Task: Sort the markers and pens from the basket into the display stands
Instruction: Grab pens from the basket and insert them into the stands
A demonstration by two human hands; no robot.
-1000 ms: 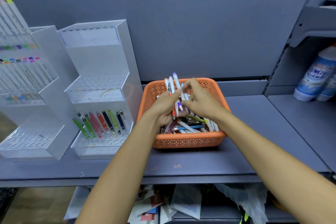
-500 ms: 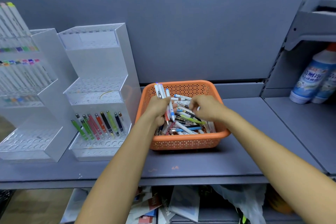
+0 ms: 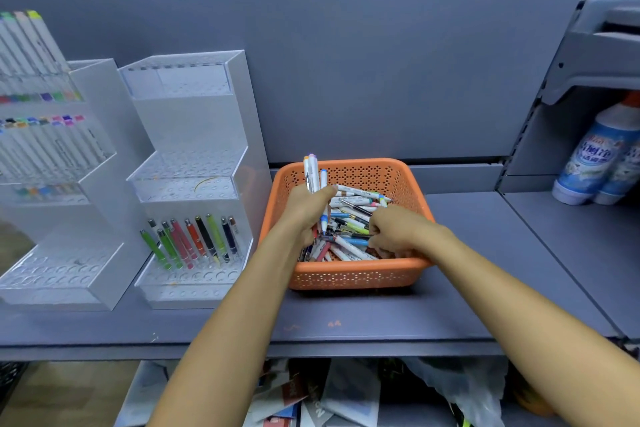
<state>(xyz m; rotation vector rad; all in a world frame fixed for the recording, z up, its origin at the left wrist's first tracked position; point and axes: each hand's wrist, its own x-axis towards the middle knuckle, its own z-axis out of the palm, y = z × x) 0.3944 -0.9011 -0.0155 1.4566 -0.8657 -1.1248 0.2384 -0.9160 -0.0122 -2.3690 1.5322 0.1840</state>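
Observation:
An orange perforated basket (image 3: 360,276) stands on the grey shelf, filled with several loose markers and pens (image 3: 349,218). My left hand (image 3: 306,210) hovers over the basket's left side and grips a bunch of white markers (image 3: 313,172) that stick upright above its fist. My right hand (image 3: 393,230) is down in the basket's right part, fingers curled among the pens; what they pinch is hidden. Left of the basket stands a clear tiered display stand (image 3: 188,180) with several coloured pens (image 3: 194,241) in its lowest tier. A second stand (image 3: 52,163) at far left holds rows of markers.
Two blue-and-white bottles (image 3: 602,159) stand on the neighbouring shelf at the right. A grey back panel (image 3: 381,62) closes the shelf behind. Papers and a plastic bag (image 3: 460,392) lie on the level below the shelf's front edge.
My right hand has let go of the bunch of markers and dropped into the basket's right side. My left hand keeps the bunch and has shifted slightly left.

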